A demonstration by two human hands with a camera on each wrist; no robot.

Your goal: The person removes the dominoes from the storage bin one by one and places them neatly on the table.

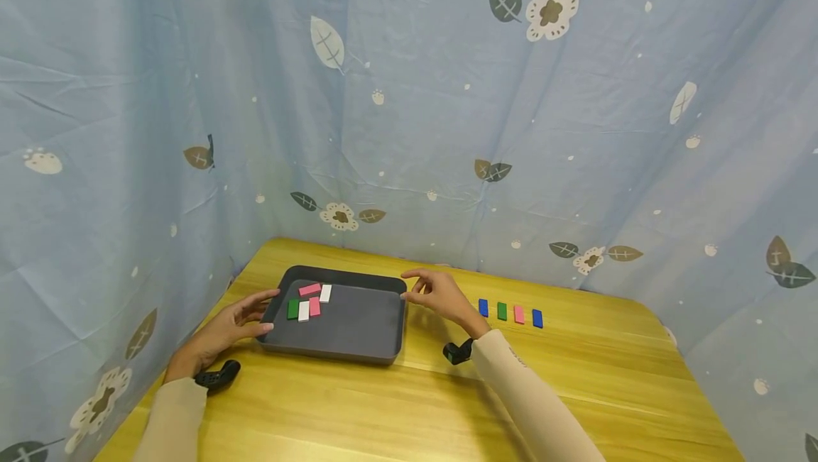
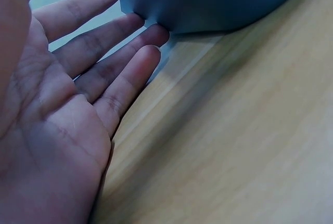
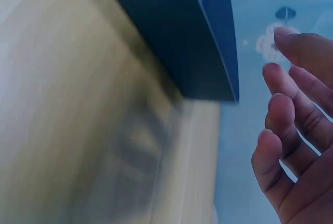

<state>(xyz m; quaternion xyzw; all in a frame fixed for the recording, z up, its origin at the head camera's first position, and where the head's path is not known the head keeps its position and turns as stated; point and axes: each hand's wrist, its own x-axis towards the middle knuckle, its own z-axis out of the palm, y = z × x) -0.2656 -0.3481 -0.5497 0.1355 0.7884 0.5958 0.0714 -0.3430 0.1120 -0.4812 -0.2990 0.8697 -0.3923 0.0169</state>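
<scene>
A dark grey tray lies on the table, with several small blocks inside toward its left: two pink blocks, two white blocks and a green block. My left hand is at the tray's left end, fingers extended. In the left wrist view, fingertips touch the tray's outer wall. At the right end is my right hand, its fingers loosely bent and holding nothing. The right wrist view shows this hand apart from the tray wall.
Right of the tray, a row on the wooden table has two blue blocks, a green block and a pink block. Black devices sit at both wrists. A blue patterned curtain surrounds the table's back and sides.
</scene>
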